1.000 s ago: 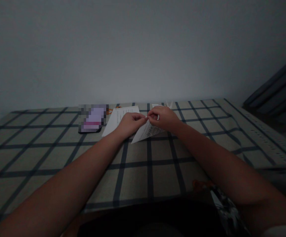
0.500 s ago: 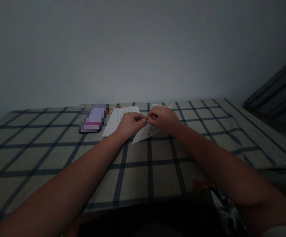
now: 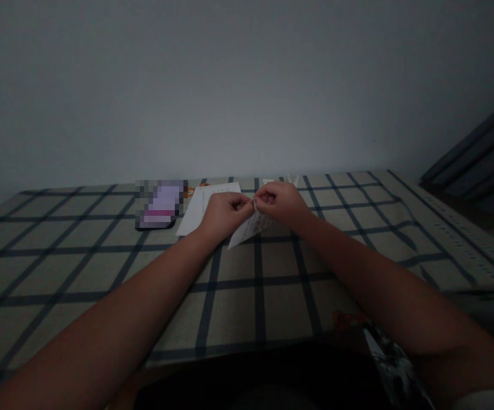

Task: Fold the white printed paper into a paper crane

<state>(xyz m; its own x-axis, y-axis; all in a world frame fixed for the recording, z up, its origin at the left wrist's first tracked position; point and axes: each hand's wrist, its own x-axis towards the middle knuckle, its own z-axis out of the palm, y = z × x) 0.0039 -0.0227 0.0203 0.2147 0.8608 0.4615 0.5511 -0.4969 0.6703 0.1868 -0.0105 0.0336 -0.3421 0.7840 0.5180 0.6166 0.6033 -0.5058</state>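
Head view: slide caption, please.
Left hand and right hand pinch printed paper over a checked cloth, another sheet lying nearby.

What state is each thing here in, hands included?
Left hand: fingertips pinched on the printed paper
Right hand: likewise pinched, meeting the left
Printed paper: held at top, slanted
White sheet: flat, partly hidden
Phone: screen lit, contents blurred
Tablecloth: spread, rippled at right

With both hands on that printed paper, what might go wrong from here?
The left hand and right hand pinch the printed paper close together, so pulling them apart might tear it. The left hand partly covers the other sheet, so a sideways slip could drag that along. The scene is dim, so a crooked edge might be missed.
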